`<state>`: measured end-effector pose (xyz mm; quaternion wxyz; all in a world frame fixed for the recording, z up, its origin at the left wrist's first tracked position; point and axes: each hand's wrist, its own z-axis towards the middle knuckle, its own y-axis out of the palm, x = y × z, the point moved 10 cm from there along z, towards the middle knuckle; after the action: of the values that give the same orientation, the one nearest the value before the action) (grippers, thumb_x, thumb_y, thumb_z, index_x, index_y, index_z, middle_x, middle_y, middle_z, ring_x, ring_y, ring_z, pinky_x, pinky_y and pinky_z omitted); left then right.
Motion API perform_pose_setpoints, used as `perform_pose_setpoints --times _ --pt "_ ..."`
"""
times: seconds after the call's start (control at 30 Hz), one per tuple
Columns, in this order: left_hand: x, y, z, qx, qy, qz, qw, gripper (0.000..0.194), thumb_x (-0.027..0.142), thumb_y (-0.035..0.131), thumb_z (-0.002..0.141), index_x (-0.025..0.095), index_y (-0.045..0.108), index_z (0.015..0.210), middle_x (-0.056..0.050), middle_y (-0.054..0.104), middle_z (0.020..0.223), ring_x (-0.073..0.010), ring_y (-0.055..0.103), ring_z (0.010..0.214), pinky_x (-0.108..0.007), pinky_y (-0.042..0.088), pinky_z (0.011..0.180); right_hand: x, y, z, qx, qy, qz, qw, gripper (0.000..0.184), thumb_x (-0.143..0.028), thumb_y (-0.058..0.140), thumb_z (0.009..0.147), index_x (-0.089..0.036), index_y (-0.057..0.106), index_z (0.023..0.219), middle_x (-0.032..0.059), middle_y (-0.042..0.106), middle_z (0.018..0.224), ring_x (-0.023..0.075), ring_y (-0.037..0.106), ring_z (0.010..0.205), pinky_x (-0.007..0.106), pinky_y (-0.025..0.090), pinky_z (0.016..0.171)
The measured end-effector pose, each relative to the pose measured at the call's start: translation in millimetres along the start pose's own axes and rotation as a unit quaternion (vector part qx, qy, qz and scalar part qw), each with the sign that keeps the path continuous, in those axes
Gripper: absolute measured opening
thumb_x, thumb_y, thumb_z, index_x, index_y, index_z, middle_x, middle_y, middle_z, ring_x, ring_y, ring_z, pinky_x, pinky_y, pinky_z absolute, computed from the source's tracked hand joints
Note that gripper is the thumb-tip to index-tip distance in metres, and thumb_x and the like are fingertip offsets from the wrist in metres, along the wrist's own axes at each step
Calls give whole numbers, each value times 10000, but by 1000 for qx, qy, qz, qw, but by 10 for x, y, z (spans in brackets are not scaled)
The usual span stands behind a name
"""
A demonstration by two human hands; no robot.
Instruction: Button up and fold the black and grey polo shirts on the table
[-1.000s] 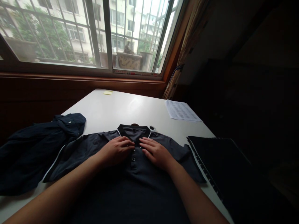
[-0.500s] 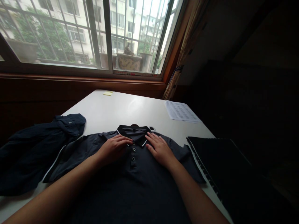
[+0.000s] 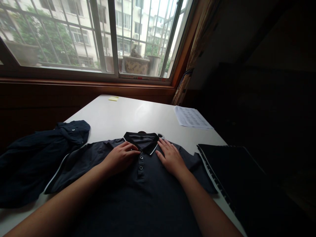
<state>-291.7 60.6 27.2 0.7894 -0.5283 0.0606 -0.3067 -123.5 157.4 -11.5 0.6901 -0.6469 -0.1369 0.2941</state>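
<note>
A dark polo shirt [image 3: 160, 197] lies spread face up on the white table, its black, white-edged collar [image 3: 151, 148] pointing away from me and several buttons down the placket. My left hand [image 3: 120, 156] rests over the left collar tip, fingers extended and close together, fingertips beside the top button; its thumb is mostly hidden. On the collar's other side, my right hand [image 3: 171, 158] lies flat on the shirt's right chest with fingers slightly apart, fingertips near the collar edge. Neither hand lifts the cloth.
A bunched navy garment [image 3: 44, 154] lies against the left sleeve. To the right is a dark folded cloth or garment [image 3: 229, 164]. Printed sheets [image 3: 192, 118] and a yellow sticky note [image 3: 113, 98] lie on the white table [image 3: 128, 115], below a barred window.
My right hand has slid slightly right, off the collar edge, uncovering more of its tip. My left hand has shifted barely. The shirt stays in place.
</note>
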Motion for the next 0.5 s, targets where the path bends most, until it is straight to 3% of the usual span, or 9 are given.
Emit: perform_pose_setpoints --times 0.23,0.5 --pt "-4 -5 14 -1 -12 3 1000 450 99 475 933 257 566 1344 -68 656 1221 -228 586 1091 -428 538 973 -11 -31 -7 24 -11 12 1000 533 -457 401 1015 -233 449 1497 31 372 1602 244 308 1484 470 252 1215" --pt "-85 21 14 -10 -49 28 998 401 150 547 914 261 595 1296 -68 632 1275 -253 565 1159 -468 489 1033 113 -47 1 49 39 0 998 519 -427 432 1002 -197 494 1464 78 425 1568 269 348 1460 465 278 1201"
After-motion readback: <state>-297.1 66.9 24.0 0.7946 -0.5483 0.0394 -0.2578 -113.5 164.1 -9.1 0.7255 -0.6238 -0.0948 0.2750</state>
